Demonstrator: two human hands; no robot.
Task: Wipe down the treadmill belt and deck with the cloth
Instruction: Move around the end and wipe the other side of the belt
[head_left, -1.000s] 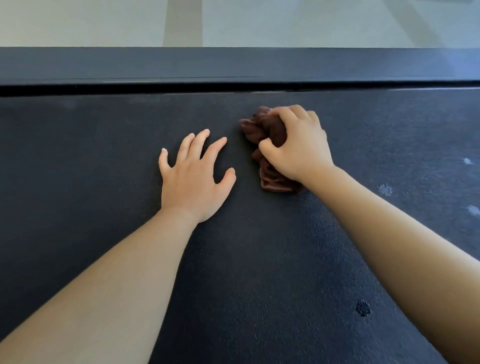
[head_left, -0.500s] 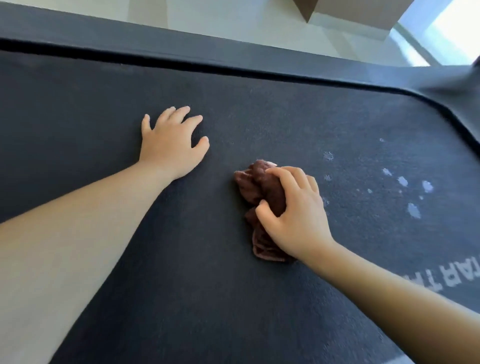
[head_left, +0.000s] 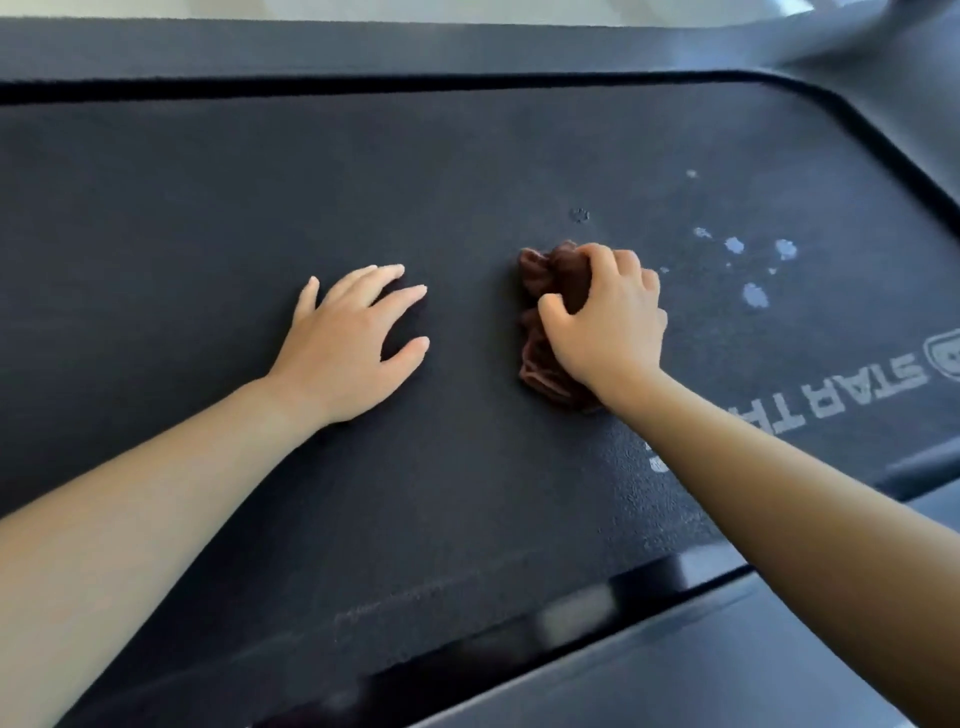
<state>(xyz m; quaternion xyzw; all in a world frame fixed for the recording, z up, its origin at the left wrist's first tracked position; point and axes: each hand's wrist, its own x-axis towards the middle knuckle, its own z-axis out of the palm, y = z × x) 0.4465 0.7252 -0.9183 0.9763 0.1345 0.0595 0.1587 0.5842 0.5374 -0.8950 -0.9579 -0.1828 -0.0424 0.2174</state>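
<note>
2 hands on the belt (head_left: 218, 218), mid-wipe. Right hand (head_left: 610, 325): fingers curled, clamped over the cloth (head_left: 545, 322), pressing it flat to the belt near centre. Left hand (head_left: 353, 338): spread, palm down, holding nothing, apparently bracing; well apart from the cloth. Step in hand: wiping the belt; the deck rails (head_left: 701, 670) look not yet reached. Next move, as judged: carry the cloth rightward onto the pale spots (head_left: 756, 293), with steady downward pressure and overlapping strokes, then along the edges. Cloth: dark brown, soft, bunched into a wad, part hidden under the hand. Belt: black, matte, fine-textured, white lettering at right. Spots: about 6, whitish, possibly dried splashes; blur prevents certainty.
</note>
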